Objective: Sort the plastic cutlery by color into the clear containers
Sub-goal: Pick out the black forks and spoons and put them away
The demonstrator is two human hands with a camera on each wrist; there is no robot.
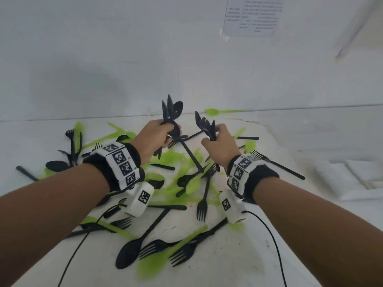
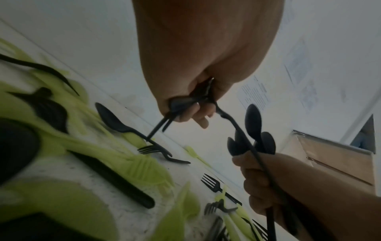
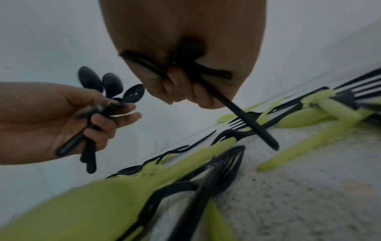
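Head view: the left hand (image 1: pixel 154 137) and the right hand (image 1: pixel 219 143) are raised side by side above a white table (image 1: pixel 279 204). Each hand has its fingers curled round a bundle of black plastic cutlery. The left-hand bundle (image 1: pixel 172 112) stands roughly upright, spoon bowls and pointed tips fanning above the fist and handles projecting below it. The right-hand bundle (image 1: pixel 205 125) fans upward and to the left from the fist, and the two bundles are near each other but apart.

Beneath and around both hands lies a mixed heap of black cutlery (image 1: pixel 202 204) and green cutlery (image 1: pixel 176 160), the pieces crossing and overlapping on the table. A large black spoon (image 1: pixel 129 253) and several black forks lie nearest the camera; one green spoon (image 1: pixel 213 111) lies apart at the table's far edge, against the white wall (image 1: pixel 124 59). A printed sheet (image 1: pixel 252 15) is fixed to that wall. Both wrists carry bands with black-and-white markers, and thin black cables trail from them.

Left wrist view: the fingers of the left hand (image 2: pixel 191 112) pinch dark handles; the right hand (image 2: pixel 257 179) appears at lower right holding spoons. A clear container (image 2: pixel 340 163) stands at the right edge.

Right wrist view: the right hand (image 3: pixel 181 84) grips crossing black handles, one long handle slanting down toward the heap.
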